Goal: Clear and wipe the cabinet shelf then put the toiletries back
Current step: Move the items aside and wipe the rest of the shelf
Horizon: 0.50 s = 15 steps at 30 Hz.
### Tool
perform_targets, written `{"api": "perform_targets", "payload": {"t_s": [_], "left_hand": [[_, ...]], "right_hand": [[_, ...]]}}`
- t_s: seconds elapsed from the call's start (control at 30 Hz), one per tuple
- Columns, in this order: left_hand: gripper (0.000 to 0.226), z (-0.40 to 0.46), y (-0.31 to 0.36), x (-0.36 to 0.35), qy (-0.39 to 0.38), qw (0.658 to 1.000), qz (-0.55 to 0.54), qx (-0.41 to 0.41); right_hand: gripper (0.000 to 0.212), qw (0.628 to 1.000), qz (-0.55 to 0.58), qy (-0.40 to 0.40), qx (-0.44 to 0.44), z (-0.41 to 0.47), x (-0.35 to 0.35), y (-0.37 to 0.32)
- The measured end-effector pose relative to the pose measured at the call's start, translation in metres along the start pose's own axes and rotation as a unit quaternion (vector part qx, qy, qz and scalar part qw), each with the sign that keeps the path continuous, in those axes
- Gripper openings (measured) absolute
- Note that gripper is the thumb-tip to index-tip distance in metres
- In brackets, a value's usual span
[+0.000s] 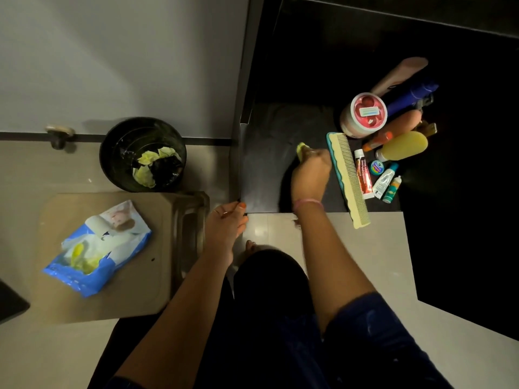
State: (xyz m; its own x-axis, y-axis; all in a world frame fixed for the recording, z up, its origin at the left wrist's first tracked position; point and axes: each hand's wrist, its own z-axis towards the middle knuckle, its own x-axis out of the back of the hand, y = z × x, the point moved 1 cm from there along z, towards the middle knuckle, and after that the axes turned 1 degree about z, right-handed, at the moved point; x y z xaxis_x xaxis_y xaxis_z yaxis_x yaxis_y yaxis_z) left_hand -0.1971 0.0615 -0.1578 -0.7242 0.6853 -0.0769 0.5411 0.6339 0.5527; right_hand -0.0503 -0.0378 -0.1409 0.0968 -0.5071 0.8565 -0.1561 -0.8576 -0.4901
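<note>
Right hand presses, seemingly gripping, yellow wipe on shelf.

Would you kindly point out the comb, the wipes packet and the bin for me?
comb [348, 175], head view, middle of its teeth.
wipes packet [98, 248], head view, centre of the blue wrapper.
bin [112, 141], head view, left inner wall.

Black round bin on the floor by the white wall, crumpled yellow-green wipes and dark trash inside. Beige plastic stool just beside the bin. Doorstop knob low on the wall, left of the bin. Light floor tiles.
</note>
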Motion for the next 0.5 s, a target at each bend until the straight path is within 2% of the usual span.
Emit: {"api": "perform_targets", "payload": {"t_s": [0.07,0.13,0.2,0.23,0.27,0.33,0.4,0.5], "left_hand": [[0.014,0.000,0.001,-0.002,0.009,1.000,-0.001,-0.004],[0.024,-0.001,0.003,-0.003,0.010,1.000,0.014,-0.016],[0.027,-0.002,0.004,-0.004,0.004,0.999,0.029,-0.021],[0.025,-0.002,0.005,-0.003,0.000,1.000,0.023,-0.020],[0.021,-0.001,0.006,-0.002,-0.002,1.000,0.015,-0.016],[0.013,0.000,0.007,0.000,-0.005,1.000,0.016,0.000],[0.008,0.003,0.005,0.002,-0.007,1.000,0.017,0.018],[0.005,0.003,0.003,0.005,-0.011,0.999,-0.005,0.035]], "right_hand": [[0.023,0.991,-0.014,-0.064,0.116,-0.029,-0.020,-0.024],[0.016,0.970,-0.012,-0.147,0.191,-0.063,-0.030,-0.041],[0.018,0.948,-0.051,-0.160,0.271,-0.085,-0.024,-0.038],[0.022,0.949,-0.047,-0.143,0.278,-0.088,-0.017,-0.030],[0.025,0.965,-0.010,-0.120,0.234,-0.085,-0.007,-0.016],[0.022,0.994,0.027,-0.008,0.105,-0.070,0.017,0.018],[0.020,0.997,0.021,0.079,0.012,-0.056,0.034,0.052],[0.025,0.995,0.033,0.062,-0.069,-0.052,0.038,0.074]]}}
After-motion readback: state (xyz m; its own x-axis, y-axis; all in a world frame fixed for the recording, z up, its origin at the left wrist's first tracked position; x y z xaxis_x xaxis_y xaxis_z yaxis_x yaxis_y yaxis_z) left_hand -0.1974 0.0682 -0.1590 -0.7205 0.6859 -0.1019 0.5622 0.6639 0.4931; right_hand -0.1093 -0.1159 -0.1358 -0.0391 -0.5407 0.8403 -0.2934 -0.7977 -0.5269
